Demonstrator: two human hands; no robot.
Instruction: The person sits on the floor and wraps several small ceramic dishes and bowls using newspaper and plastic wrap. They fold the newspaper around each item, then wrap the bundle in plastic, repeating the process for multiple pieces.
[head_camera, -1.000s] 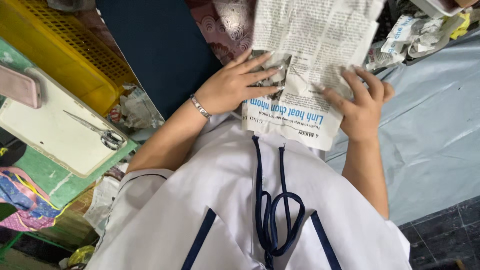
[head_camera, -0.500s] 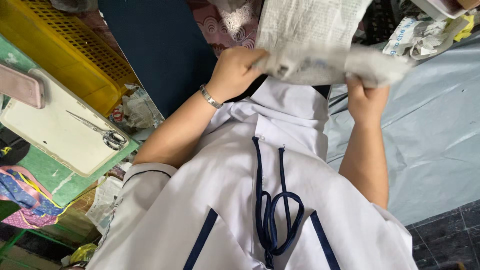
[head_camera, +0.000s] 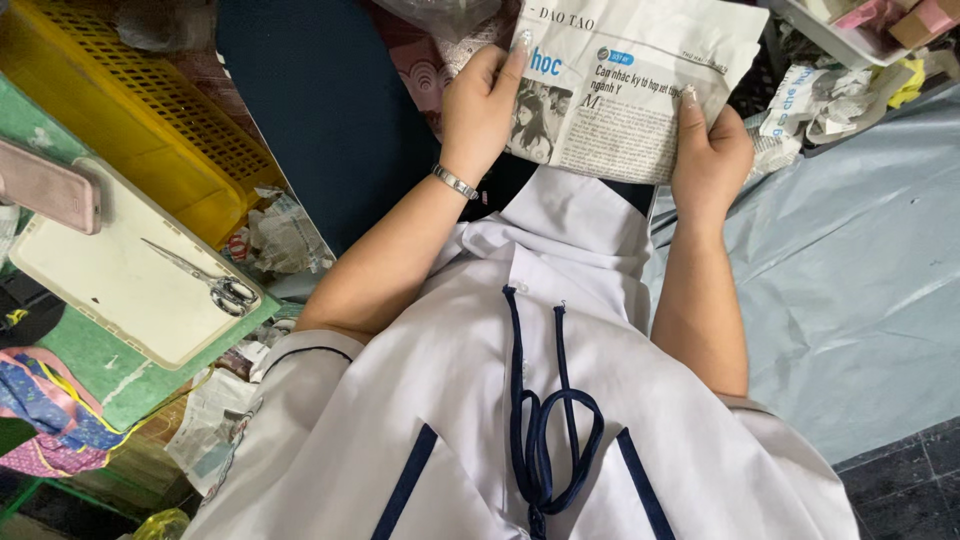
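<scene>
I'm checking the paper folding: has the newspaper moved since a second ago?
Yes. The newspaper has been folded over and sits higher, away from the shirt's dark tie; both hands grip its sides.

Looking like a cluttered home workspace or small packing corner: scissors (head_camera: 215, 283) lying on a white tray (head_camera: 100, 270), a yellow plastic crate (head_camera: 130, 120) sitting beside it, crumpled newspaper scraps (head_camera: 275, 235) piling up, grey sheeting (head_camera: 850, 280) covering the floor.

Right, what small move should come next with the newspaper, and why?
Probably press the lower fold flat. The left hand and right hand grip the folded newspaper by its side edges, held up off the lap, so the fold looks loose.
</scene>
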